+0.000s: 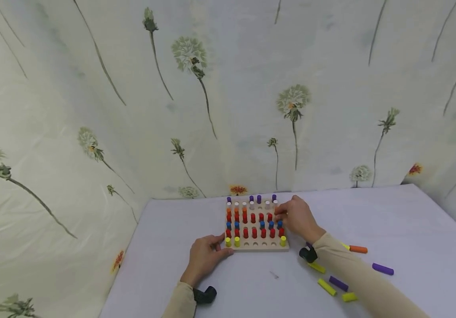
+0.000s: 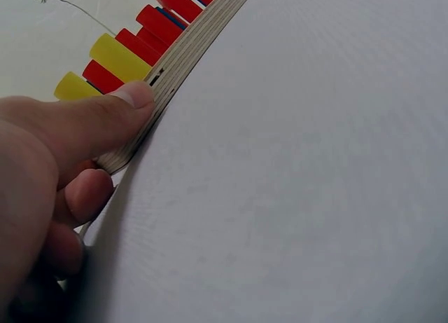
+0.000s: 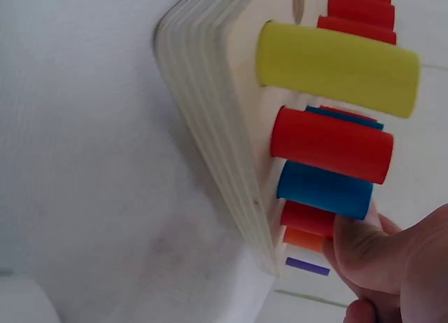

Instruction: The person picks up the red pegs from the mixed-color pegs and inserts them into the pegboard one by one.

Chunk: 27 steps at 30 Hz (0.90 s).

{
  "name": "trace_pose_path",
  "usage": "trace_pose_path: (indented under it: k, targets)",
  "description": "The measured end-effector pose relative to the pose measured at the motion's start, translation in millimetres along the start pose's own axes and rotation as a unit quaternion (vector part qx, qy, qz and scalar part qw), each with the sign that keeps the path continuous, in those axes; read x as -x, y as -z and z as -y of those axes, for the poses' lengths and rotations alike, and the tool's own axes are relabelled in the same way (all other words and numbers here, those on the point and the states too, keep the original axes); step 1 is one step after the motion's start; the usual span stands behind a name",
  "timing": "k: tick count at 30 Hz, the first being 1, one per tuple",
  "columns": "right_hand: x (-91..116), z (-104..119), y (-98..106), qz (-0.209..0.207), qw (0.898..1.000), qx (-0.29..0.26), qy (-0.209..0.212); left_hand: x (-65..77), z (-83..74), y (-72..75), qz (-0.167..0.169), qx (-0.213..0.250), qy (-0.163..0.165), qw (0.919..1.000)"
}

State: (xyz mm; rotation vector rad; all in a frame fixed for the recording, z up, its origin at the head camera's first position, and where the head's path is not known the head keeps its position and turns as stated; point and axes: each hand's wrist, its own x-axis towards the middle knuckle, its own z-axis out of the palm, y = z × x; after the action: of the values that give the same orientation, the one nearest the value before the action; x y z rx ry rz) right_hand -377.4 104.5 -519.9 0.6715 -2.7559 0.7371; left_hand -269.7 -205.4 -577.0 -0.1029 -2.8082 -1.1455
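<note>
A wooden pegboard stands on the table, with rows of purple, white, orange, red, blue and yellow pegs upright in its holes. My left hand grips its near left corner, thumb along the front edge, as the left wrist view shows. At the right side my right hand pinches an orange peg in the board. Beside that peg are a red peg and a blue peg, close to the thumb. The right fingertips are partly hidden behind the pegs and thumb.
Loose pegs lie right of the board, around the right forearm: an orange peg, a purple peg, a yellow peg and several others. The white table meets a flower-patterned curtain behind the board.
</note>
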Motion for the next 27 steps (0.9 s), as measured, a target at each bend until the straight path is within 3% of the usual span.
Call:
trace_pose_path:
  k: [14, 19, 27]
  targets:
    - [-0.3, 0.6, -1.3, -0.007, 0.999, -0.028, -0.022, 1.5, -3.7, 2.7, -0.01, 0.001, -0.012, 0.9999]
    - [-2.3, 1.1, -1.4, 0.005, 0.999, -0.028, -0.037, 2.6, -3.1, 3.0, -0.011, 0.012, -0.002, 0.9999]
    - [2.3, -3.1, -2.8, 0.0, 0.999, -0.03, -0.025, 3.5, -3.3, -0.3, -0.006, 0.007, 0.005, 1.0]
